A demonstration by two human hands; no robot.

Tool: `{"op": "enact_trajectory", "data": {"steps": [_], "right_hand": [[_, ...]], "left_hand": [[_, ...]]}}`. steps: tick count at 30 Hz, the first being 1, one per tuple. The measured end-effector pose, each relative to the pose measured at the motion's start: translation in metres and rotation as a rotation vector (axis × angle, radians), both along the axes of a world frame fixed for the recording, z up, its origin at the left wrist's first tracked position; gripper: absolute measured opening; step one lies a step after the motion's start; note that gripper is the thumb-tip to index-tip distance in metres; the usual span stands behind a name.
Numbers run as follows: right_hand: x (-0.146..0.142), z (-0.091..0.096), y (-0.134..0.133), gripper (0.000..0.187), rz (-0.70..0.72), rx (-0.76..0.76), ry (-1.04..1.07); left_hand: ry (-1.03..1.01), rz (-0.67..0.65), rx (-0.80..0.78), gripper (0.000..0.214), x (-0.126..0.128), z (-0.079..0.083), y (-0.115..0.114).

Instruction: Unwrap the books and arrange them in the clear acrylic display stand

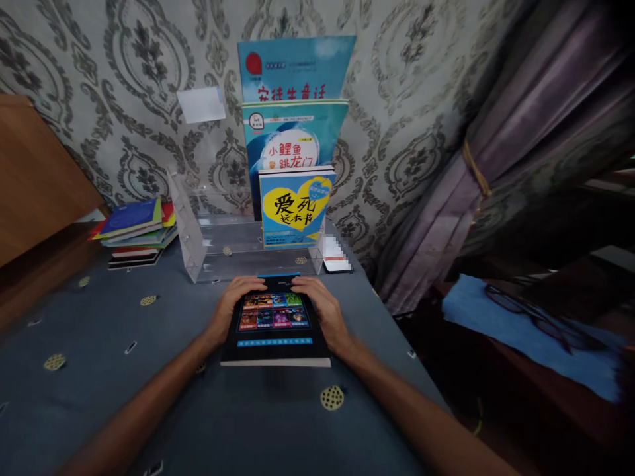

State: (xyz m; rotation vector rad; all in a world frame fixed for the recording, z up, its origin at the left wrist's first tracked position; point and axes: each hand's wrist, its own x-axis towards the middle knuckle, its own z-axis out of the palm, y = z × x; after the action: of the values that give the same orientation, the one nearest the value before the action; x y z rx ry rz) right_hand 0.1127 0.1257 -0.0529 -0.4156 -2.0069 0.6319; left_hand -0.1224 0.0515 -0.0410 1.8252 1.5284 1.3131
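Both my hands grip a black book with rows of small colourful pictures on its cover. My left hand wraps its left edge and my right hand its right edge, fingers curled over the far corners. Just beyond stands a clear tiered book stand. On its right side, a blue book with a yellow heart leans at the front. Behind that rises a teal book with a white oval, and a taller blue book is at the back.
A stack of books lies left of the stand. Against the stand's right end is a small blurred white item. Patterned cloth covers the surface. At right hang a purple curtain and, lower, glasses on a blue cloth.
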Motion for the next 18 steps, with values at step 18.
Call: {"op": "enact_trajectory", "data": {"steps": [18], "right_hand": [[-0.011, 0.002, -0.001, 0.032, -0.204, -0.206, 0.042]], "left_hand": [[-0.431, 0.208, 0.091, 0.061, 0.033, 0.021, 0.001]]}}
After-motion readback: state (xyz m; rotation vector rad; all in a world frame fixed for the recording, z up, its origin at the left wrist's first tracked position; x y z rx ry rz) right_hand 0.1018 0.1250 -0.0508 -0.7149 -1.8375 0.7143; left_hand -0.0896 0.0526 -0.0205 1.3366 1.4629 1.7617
